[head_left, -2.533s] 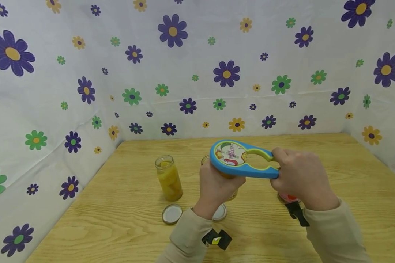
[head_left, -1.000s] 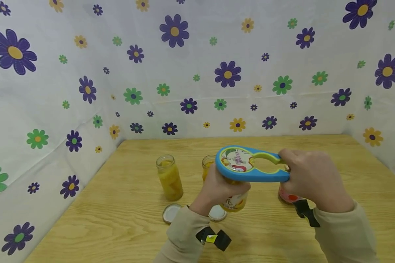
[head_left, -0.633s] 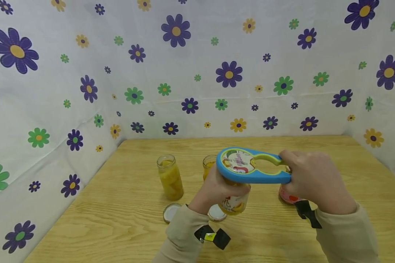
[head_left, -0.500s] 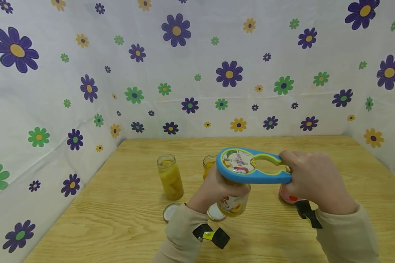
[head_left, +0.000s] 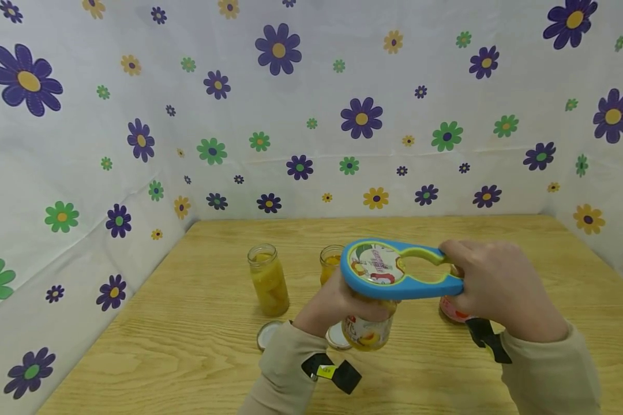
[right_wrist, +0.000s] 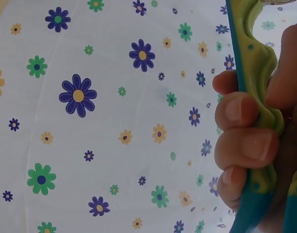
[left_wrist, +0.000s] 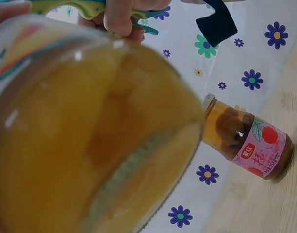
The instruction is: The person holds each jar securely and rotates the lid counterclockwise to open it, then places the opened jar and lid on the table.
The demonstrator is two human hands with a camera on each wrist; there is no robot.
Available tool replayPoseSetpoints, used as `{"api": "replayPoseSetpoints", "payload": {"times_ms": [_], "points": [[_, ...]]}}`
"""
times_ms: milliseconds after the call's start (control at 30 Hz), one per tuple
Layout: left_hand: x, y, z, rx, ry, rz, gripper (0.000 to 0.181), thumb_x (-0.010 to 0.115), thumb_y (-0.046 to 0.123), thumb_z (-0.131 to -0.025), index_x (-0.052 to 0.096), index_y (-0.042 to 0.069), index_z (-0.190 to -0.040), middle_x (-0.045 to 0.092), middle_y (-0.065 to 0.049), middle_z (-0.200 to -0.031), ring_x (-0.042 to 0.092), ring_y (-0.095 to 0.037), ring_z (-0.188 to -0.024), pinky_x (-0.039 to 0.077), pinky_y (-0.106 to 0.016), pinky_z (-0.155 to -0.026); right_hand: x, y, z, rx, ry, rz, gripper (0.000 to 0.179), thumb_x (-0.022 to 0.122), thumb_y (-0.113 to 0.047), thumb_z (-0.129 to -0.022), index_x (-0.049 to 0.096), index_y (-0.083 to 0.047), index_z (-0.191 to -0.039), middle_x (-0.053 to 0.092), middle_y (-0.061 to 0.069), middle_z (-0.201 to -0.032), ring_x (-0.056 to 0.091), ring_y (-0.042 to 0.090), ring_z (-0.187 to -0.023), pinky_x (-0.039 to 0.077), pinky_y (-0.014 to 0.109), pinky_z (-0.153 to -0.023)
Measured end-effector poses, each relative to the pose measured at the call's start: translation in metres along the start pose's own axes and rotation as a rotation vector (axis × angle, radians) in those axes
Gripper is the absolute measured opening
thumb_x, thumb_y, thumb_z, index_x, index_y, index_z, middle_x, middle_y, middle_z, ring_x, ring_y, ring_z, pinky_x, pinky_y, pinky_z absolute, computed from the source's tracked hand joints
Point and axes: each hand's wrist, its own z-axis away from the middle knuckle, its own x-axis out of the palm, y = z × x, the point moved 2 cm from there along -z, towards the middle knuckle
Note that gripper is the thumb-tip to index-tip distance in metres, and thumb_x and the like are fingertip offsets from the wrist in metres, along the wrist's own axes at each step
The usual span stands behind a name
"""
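My left hand (head_left: pixel 336 302)'s wrapped round a golden-filled jar (head_left: pixel 367 334) towards six o'clock over the counter (head_left: pixel 161 323), my right hand (head_left: pixel 498 282) clamped on the blue opener (head_left: pixel 394 290), its ring round that jar's top! From there, an uncapped jar of yellow fruit (head_left: pixel 268 285) stands at ten o'clock, an uncapped orange-filled jar (head_left: pixel 329 268) at eleven, a pink-labelled jar (left_wrist: pixel 260 148) of something dark at three.

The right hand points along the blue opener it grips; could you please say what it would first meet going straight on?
Likely the left hand or the jar it grips, at the far end of the blue opener; depth leaves unclear which comes first.
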Motion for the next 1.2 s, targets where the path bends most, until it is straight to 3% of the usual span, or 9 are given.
{"api": "replayPoseSetpoints", "payload": {"times_ms": [267,433,500,633,767,867,933,1200], "points": [[0.002,-0.001,0.002,0.059,-0.089,-0.029,0.088,0.077,0.038,-0.064,0.034,-0.016,-0.118,0.051,-0.018,-0.107,0.051,-0.012,-0.09,0.042,-0.033,-0.086,-0.004,-0.001,0.001,-0.022,-0.031,-0.039,0.034,0.065,-0.012,-0.041,0.05,-0.014,-0.072,0.037,-0.012,-0.054,0.026,0.001,-0.042,0.023,0.019,-0.037],[0.002,-0.003,0.001,0.082,-0.181,0.069,0.082,0.076,0.033,-0.067,0.033,-0.02,-0.113,0.053,-0.029,-0.099,0.057,-0.022,-0.087,0.043,-0.042,-0.084,-0.005,-0.001,0.001,-0.027,-0.033,-0.038,0.035,0.066,-0.012,-0.041,0.052,-0.014,-0.073,0.039,-0.013,-0.053,0.027,0.001,-0.043,0.024,0.019,-0.037],[0.003,-0.004,0.0,0.077,-0.222,0.122,0.081,0.076,0.031,-0.068,0.032,-0.021,-0.111,0.054,-0.031,-0.096,0.059,-0.025,-0.085,0.043,-0.045,-0.082,-0.005,0.0,0.001,-0.025,-0.037,-0.039,0.036,0.067,-0.013,-0.04,0.052,-0.014,-0.073,0.04,-0.013,-0.054,0.028,0.001,-0.043,0.024,0.019,-0.037],[0.006,-0.005,-0.002,0.059,-0.275,0.208,0.082,0.076,0.03,-0.068,0.029,-0.022,-0.111,0.059,-0.022,-0.095,0.059,-0.024,-0.085,0.043,-0.045,-0.083,-0.006,-0.001,0.001,-0.028,-0.035,-0.047,0.037,0.07,-0.016,-0.04,0.053,-0.014,-0.073,0.041,-0.014,-0.054,0.029,0.0,-0.044,0.025,0.019,-0.038],[0.006,-0.005,-0.001,0.028,-0.312,0.268,0.081,0.076,0.026,-0.069,0.028,-0.022,-0.113,0.059,-0.02,-0.096,0.055,-0.038,-0.088,0.04,-0.045,-0.087,-0.008,-0.002,0.0,-0.041,-0.027,-0.058,0.037,0.072,-0.02,-0.041,0.052,-0.014,-0.072,0.042,-0.014,-0.055,0.03,-0.001,-0.044,0.027,0.018,-0.038],[0.008,-0.003,0.001,0.007,-0.335,0.282,0.083,0.076,0.027,-0.068,0.027,-0.023,-0.112,0.059,-0.021,-0.097,0.056,-0.035,-0.09,0.039,-0.044,-0.088,-0.007,-0.002,0.0,-0.051,-0.027,-0.073,0.041,0.076,-0.024,-0.041,0.053,-0.015,-0.074,0.043,-0.014,-0.056,0.032,-0.002,-0.045,0.028,0.017,-0.039],[0.009,-0.002,0.002,-0.005,-0.353,0.285,0.084,0.076,0.028,-0.068,0.027,-0.025,-0.111,0.06,-0.017,-0.096,0.057,-0.024,-0.09,0.04,-0.041,-0.088,-0.007,-0.002,0.0,-0.062,-0.028,-0.096,0.043,0.077,-0.026,-0.041,0.055,-0.014,-0.077,0.042,-0.015,-0.057,0.032,-0.002,-0.046,0.028,0.017,-0.039],[0.011,0.006,0.001,-0.02,-0.422,0.293,0.074,0.073,0.017,-0.07,0.028,-0.026,-0.109,0.055,-0.032,-0.097,0.055,-0.033,-0.093,0.037,-0.043,-0.09,-0.005,-0.003,0.001,-0.089,-0.02,-0.161,0.045,0.078,-0.023,-0.042,0.054,-0.015,-0.08,0.033,-0.016,-0.057,0.029,-0.003,-0.047,0.025,0.016,-0.04]]}}
